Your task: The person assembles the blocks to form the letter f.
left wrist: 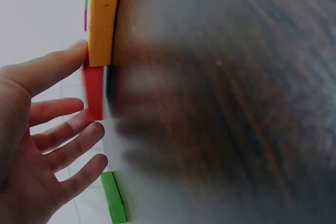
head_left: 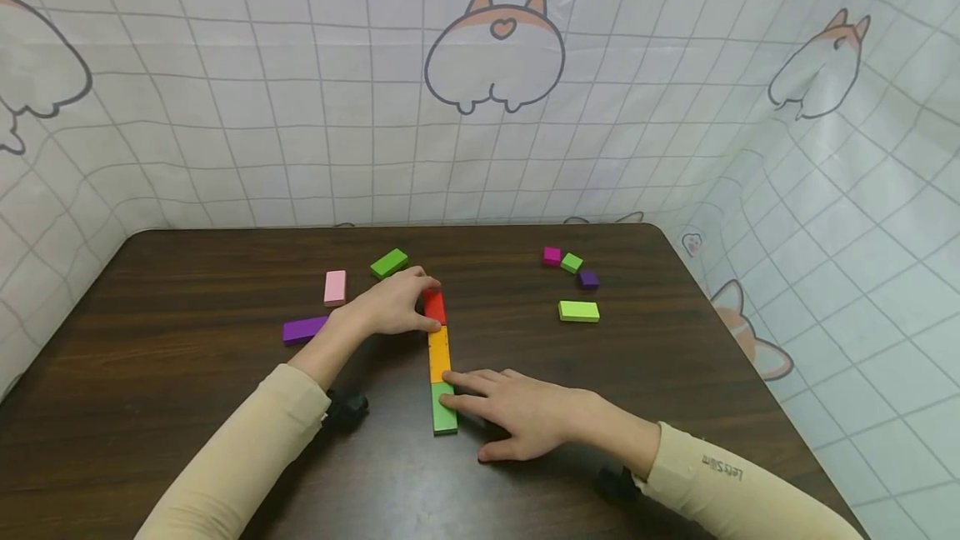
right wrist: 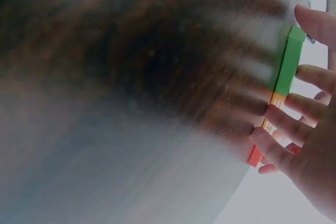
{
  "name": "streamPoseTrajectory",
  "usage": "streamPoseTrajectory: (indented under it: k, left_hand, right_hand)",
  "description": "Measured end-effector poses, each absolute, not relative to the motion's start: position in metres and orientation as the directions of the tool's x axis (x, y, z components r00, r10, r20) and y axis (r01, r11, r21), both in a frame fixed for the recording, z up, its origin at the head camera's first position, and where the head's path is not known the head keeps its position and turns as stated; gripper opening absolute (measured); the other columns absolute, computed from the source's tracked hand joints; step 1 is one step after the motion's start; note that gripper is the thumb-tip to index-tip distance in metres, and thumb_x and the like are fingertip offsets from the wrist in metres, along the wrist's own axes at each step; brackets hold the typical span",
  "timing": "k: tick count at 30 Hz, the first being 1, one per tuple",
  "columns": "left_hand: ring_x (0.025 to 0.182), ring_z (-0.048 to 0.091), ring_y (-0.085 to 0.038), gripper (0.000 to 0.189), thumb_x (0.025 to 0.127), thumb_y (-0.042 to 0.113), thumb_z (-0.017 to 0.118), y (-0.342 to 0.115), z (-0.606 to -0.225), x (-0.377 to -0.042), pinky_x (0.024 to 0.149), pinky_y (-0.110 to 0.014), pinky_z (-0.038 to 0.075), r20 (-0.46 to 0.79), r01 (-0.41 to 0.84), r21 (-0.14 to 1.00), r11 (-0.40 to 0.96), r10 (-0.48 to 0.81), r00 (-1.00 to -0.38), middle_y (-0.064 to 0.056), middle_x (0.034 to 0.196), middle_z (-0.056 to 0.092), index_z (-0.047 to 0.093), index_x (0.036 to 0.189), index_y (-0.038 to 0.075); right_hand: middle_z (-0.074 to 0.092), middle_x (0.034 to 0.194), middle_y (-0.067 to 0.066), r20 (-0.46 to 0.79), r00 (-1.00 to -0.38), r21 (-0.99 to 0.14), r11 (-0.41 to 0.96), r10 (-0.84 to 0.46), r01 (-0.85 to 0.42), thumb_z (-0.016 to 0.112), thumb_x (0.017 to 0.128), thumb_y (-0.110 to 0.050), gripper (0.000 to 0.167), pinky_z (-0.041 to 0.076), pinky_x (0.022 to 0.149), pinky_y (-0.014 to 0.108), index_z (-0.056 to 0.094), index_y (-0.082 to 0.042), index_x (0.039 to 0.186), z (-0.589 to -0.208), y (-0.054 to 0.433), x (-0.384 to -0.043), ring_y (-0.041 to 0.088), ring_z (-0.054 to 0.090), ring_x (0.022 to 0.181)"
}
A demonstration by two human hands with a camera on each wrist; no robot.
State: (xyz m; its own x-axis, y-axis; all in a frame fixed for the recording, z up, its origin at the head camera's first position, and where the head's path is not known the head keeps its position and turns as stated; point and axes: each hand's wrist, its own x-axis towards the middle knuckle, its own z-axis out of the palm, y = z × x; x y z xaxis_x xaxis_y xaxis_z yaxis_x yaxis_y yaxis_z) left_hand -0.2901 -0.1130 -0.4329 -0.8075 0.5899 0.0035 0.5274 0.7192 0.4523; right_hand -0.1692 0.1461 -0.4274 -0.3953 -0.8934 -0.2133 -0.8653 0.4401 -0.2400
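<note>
Aligning, prob.: L hand (head_left: 392,305) is pinching red blk (head_left: 434,307); R hand (head_left: 523,412), spread, is touching green blk (head_left: 444,418). Next move's prob. needing even pressure.

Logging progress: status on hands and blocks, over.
Left hand on red block. Right hand touching green block. Orange block between, in line. Other blocks clear of row.

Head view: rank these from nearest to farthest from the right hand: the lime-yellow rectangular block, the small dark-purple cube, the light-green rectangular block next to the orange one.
1. Light-green rectangular block: on the left, partly under the right hand.
2. Lime-yellow rectangular block: beyond the hand, toward the right.
3. Small dark-purple cube: same side, just past the lime-yellow block.
</note>
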Motion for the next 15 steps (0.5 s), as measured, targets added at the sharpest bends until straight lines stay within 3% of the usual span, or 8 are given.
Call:
streamPoseTrajectory:
  k: [4,15]
  left_hand:
    - [0.104,0.059,-0.027,0.061,0.089,0.029,0.081,-0.1149,-0.433,-0.289,0.095,-0.043,0.052,0.008,0.534,0.478,0.697,0.605,-0.796,-0.013,0.121,0.058,0.061,0.138,-0.002]
    - [0.105,0.057,-0.028,0.058,0.091,0.028,0.081,-0.1147,-0.4365,-0.2866,0.095,-0.041,0.052,0.011,0.535,0.493,0.687,0.609,-0.793,-0.013,0.12,0.056,0.062,0.137,-0.003]
  right_hand:
    - [0.015,0.171,0.006,-0.218,-0.395,-0.249,0.442,-0.893,-0.862,0.065,0.1,-0.044,0.078,0.035,0.114,0.049,0.028,-0.019,0.164,-0.427,0.1454,-0.1695,0.024,0.028,0.151]
    - [0.015,0.171,0.005,-0.204,-0.397,-0.247,0.439,-0.895,-0.864,0.065,0.101,-0.044,0.077,0.034,0.115,0.049,0.029,-0.019,0.164,-0.4277,0.1471,-0.1689,0.023,0.027,0.151]
